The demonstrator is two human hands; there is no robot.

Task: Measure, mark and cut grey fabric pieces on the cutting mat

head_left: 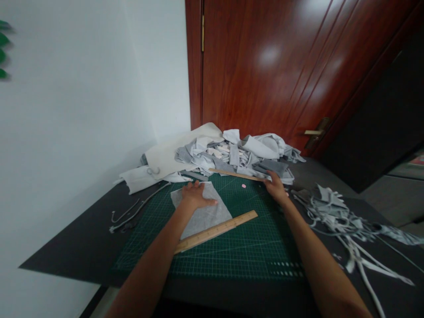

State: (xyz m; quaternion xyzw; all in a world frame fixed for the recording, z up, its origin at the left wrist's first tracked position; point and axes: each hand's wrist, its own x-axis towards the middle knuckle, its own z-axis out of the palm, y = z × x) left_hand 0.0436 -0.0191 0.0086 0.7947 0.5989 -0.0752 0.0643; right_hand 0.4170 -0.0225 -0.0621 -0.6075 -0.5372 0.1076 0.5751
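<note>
On the green cutting mat (238, 260), a piece of thin grey cloth (203, 221) lies flat, left of the middle. The person's left hand (195, 195) rests palm down on its far part, the grip wide, with fingers spread and thumb pointing right. A wooden ruler (218, 230) lies slantwise along the cloth's near edge, its lower end beside the left forearm. At the mat's far right, the right hand (277, 189) is at the end of a thin wooden strip (235, 174); whether its grip has closed on the strip, one cannot tell. A small pink piece (244, 186) lies on the mat between the hands. Beyond the mat, white and grey fabrics (261, 148) are heaped before a reddish-brown door (258, 79). Tangled strips (331, 207) lie to the right on the dark surface (79, 247).
</note>
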